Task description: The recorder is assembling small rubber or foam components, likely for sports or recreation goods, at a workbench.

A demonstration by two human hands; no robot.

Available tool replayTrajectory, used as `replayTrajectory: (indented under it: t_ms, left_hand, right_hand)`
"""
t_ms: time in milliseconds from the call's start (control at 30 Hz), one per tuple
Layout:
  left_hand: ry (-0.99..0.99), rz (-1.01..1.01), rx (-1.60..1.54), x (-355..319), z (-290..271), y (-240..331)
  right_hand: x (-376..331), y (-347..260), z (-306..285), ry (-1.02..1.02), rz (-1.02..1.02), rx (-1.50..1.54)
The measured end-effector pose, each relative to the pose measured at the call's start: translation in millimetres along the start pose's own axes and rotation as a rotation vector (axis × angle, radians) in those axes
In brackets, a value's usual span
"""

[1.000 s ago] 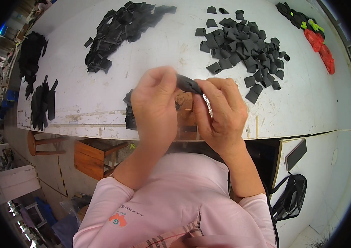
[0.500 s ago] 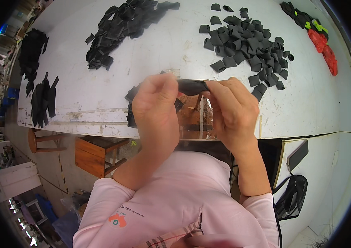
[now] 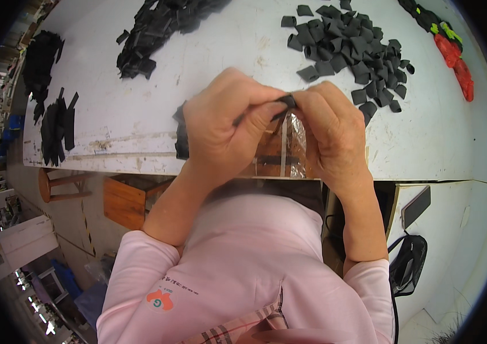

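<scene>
Broad white worktable (image 3: 209,74) filling the upper view, scuffed and stained near its front edge. On it, far left, a dark heap of long black strips (image 3: 54,126); toward the top centre, a sprawling mound of black offcuts (image 3: 157,28); at upper right, a loose scatter of small black squares (image 3: 352,51); at the far right corner, a few red and green pieces (image 3: 452,51). Under the table edge, a wooden stool (image 3: 54,183) and a wooden box (image 3: 128,200) on the floor at left; a dark bag (image 3: 407,264) at lower right. Close over the near edge, left hand (image 3: 220,132) and right hand (image 3: 335,132) brought together, fingertips pinched tight on one small black piece (image 3: 283,103) held between them just above the table. Below the hands, something clear and shiny like plastic wrap or a bag (image 3: 292,149), only partly visible; beside the left wrist, a short stack of black pieces (image 3: 181,137). Judging by the piles, plenty of squares waiting, one in hand, the small stack perhaps finished work — count impossible to tell.
</scene>
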State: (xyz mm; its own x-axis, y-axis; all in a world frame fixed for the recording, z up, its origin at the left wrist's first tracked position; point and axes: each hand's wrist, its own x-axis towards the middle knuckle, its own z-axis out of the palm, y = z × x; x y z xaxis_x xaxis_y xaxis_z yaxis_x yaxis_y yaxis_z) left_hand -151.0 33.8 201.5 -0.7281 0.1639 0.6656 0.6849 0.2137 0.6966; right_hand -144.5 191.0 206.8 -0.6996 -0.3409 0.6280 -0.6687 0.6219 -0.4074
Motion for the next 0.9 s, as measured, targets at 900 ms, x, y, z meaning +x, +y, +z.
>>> replayTrajectory:
  t_ms: [900]
  left_hand:
    - [0.068,-0.382,0.152,-91,30,0]
  right_hand:
    - [-85,-3,51,0.175,1.182,1.387]
